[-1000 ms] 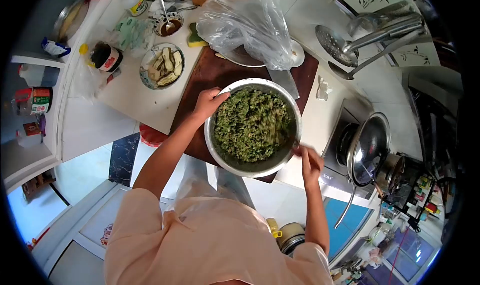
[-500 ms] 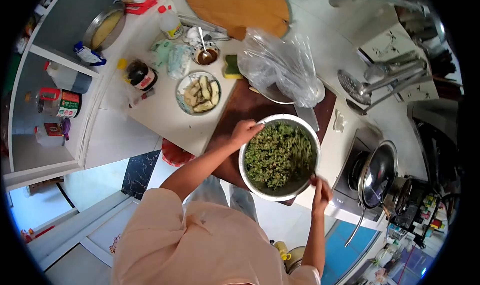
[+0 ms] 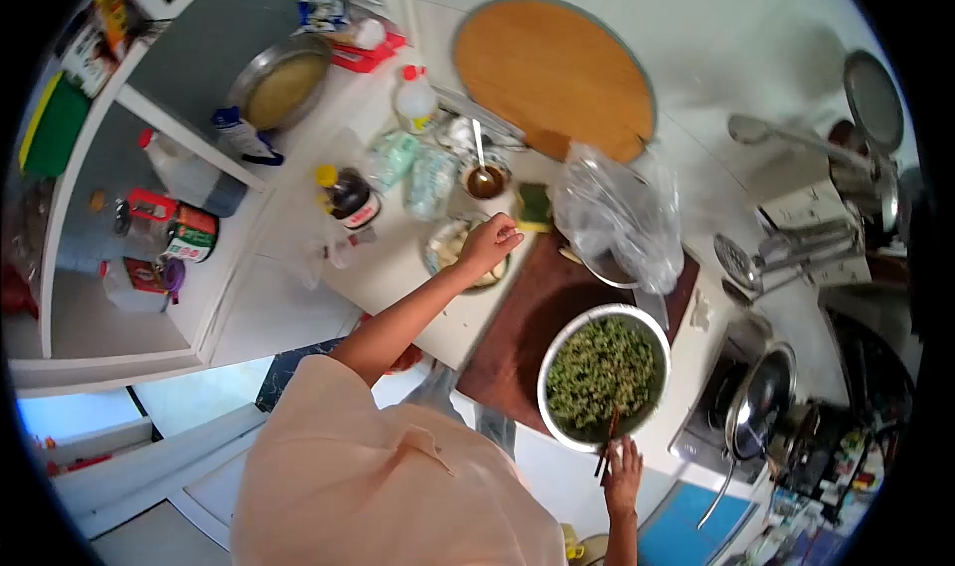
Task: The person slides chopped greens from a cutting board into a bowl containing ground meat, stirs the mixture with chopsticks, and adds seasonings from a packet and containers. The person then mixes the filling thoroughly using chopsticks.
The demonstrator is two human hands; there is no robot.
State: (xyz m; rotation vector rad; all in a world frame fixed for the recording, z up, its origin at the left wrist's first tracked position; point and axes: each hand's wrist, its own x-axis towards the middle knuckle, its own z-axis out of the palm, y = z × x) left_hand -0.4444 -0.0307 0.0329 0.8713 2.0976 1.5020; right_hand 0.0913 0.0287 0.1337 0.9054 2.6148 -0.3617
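Observation:
A steel bowl point(image 3: 548, 399) of chopped green filling point(image 3: 604, 372) stands on the dark red-brown cutting board point(image 3: 502, 362). A pair of chopsticks point(image 3: 609, 440) leans in the bowl over its near rim. Beside them is my right hand point(image 3: 624, 474), its fingers stretched towards the rim; the chopsticks lie left of the fingers, and contact is hard to judge. My left hand point(image 3: 487, 246) hovers over a plate of pale eggplant pieces point(image 3: 450, 240), fingers loosely bent with nothing visible in them. Beyond it sit a small sauce bowl with a spoon point(image 3: 484, 181) and a sponge point(image 3: 534, 206).
A clear plastic bag point(image 3: 617, 218) covers another bowl, with a knife blade point(image 3: 654, 305) near it. A wok point(image 3: 761, 397) stands on the stove at right. Bottles, including a dark sauce bottle point(image 3: 350, 200), stand at left. A round wooden board point(image 3: 552, 74) leans against the wall.
My left hand has left the bowl's rim and moved over the plate. My right hand has stopped its blurred motion by the rim, and the chopsticks now show plainly. The view has shifted.

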